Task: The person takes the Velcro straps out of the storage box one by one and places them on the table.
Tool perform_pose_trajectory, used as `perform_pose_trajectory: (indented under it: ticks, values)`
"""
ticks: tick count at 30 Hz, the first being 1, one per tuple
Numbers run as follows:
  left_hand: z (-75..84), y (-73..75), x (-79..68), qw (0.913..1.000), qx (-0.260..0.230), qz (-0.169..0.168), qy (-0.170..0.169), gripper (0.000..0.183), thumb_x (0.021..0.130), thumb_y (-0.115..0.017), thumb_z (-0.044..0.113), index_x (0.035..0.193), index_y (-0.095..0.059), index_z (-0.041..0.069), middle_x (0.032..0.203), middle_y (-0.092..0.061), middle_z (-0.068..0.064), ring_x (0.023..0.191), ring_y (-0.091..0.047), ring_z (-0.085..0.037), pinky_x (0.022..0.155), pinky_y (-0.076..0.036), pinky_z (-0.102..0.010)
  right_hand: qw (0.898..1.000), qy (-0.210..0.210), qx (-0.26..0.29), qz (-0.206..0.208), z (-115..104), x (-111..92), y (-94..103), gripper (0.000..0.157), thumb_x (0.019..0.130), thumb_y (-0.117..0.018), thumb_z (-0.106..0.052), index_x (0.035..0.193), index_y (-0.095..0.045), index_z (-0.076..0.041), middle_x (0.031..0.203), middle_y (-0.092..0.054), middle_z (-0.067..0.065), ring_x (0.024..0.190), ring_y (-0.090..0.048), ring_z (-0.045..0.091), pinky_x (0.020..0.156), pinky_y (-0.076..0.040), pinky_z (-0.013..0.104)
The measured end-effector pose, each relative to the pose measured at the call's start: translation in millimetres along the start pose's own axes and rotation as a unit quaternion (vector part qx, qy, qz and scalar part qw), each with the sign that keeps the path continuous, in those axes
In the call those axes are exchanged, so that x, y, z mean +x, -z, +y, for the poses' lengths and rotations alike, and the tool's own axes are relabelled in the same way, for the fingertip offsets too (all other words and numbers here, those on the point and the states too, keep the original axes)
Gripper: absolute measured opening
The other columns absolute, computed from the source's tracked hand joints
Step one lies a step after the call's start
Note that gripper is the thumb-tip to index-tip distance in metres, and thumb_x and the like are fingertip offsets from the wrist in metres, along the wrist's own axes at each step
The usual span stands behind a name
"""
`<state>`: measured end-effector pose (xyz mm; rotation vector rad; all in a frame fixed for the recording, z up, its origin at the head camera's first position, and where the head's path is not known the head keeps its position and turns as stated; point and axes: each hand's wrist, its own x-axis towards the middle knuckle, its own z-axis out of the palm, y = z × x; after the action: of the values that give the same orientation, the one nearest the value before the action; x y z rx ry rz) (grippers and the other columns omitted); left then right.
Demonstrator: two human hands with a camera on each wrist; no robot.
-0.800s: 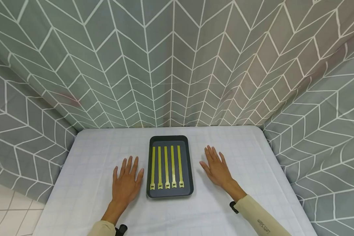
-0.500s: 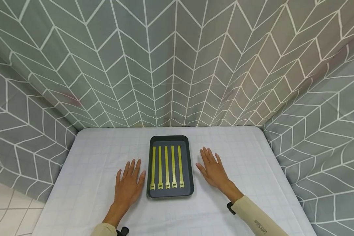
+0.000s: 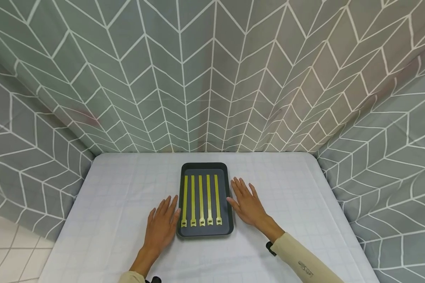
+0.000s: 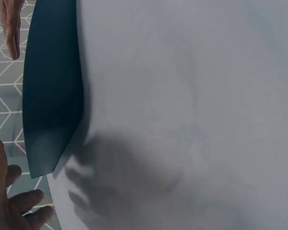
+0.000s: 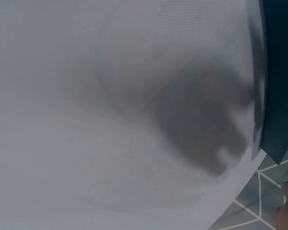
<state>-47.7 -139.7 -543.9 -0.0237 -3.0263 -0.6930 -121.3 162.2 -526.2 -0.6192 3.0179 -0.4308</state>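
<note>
While left hand (image 3: 160,229) and right hand (image 3: 248,207) have outstretched fingers (image 3: 237,189), five yellow straps (image 3: 201,200) line a dark tray (image 3: 206,231).

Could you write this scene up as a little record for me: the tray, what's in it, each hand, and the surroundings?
Tray: dark, shallow, rectangular, on a white table
Contents: five yellow strips, side by side, lengthwise
Left hand: fingers extended, at the tray's left side; contact unclear
Right hand: fingers extended, at the tray's right side; contact unclear
Sleeves: beige
Backdrop: grey curtain with white zigzag lines
</note>
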Motion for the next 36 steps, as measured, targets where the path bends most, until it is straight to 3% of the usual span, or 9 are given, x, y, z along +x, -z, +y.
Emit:
perform_pose_trajectory:
  ticks: [7, 17, 20, 26, 33, 36]
  values:
    - [-2.2, -4.8, -6.1, 0.9991, -0.014, 0.03, -0.026, 0.049, 0.106, -0.048, 0.035, 0.15, -0.048, 0.014, 0.151, -0.048, -0.016, 0.139, -0.045, -0.036, 0.109, -0.035, -0.057, 1.0, 0.021, -0.002, -0.009, -6, 4, -0.8, 0.069, 0.105, -0.046, -0.046, 0.157, -0.031, -0.004, 0.163, -0.028, 0.013, 0.153, -0.022, 0.03, 0.121, -0.014, 0.056]
    - [-1.7, -8.3, -10.0, 0.9974, -0.067, 0.018, -0.019, 0.047, 0.105, -0.052, 0.029, 0.149, -0.049, 0.015, 0.132, -0.062, -0.014, 0.12, -0.059, -0.033, 0.097, -0.045, -0.055, 0.998, 0.056, -0.01, -0.011, -17, 13, -0.8, 0.065, 0.105, -0.046, -0.045, 0.155, -0.035, -0.004, 0.163, -0.029, 0.014, 0.152, -0.023, 0.032, 0.12, -0.016, 0.059]
    - [-2.7, -9.6, -11.6, 0.9945, -0.101, 0.017, -0.026, 0.044, 0.105, -0.055, 0.025, 0.147, -0.053, 0.012, 0.122, -0.065, -0.01, 0.11, -0.062, -0.026, 0.093, -0.049, -0.049, 0.997, 0.07, -0.013, -0.014, -20, 16, -0.3, 0.064, 0.105, -0.046, -0.045, 0.154, -0.037, -0.004, 0.162, -0.03, 0.014, 0.152, -0.024, 0.032, 0.119, -0.017, 0.06]
    - [-3.1, -7.4, -11.5, 0.9863, -0.162, 0.009, -0.03, 0.041, 0.101, -0.06, 0.014, 0.142, -0.056, 0.007, 0.105, -0.061, -0.001, 0.08, -0.048, -0.005, 0.074, -0.046, -0.03, 0.995, 0.098, -0.006, -0.029, -28, 25, 0.1, 0.064, 0.105, -0.047, -0.045, 0.154, -0.038, -0.004, 0.162, -0.031, 0.015, 0.152, -0.024, 0.032, 0.12, -0.015, 0.059]
    - [-3.5, -7.4, -11.8, 0.9794, -0.199, 0.003, -0.033, 0.043, 0.1, -0.061, 0.01, 0.142, -0.054, 0.004, 0.1, -0.059, -0.001, 0.079, -0.047, -0.003, 0.07, -0.046, -0.026, 0.99, 0.135, -0.018, -0.04, -39, 37, -1.5, 0.064, 0.105, -0.048, -0.044, 0.154, -0.038, -0.004, 0.159, -0.037, 0.015, 0.15, -0.028, 0.033, 0.119, -0.018, 0.061]
    - [-3.2, -7.8, -11.9, 0.982, -0.187, -0.007, -0.028, 0.045, 0.1, -0.061, 0.011, 0.144, -0.052, 0.007, 0.104, -0.06, -0.001, 0.079, -0.048, -0.004, 0.072, -0.046, -0.028, 0.986, 0.157, -0.025, -0.05, -44, 43, -1.4, 0.063, 0.105, -0.049, -0.043, 0.153, -0.039, -0.004, 0.158, -0.039, 0.014, 0.15, -0.029, 0.033, 0.118, -0.019, 0.062]
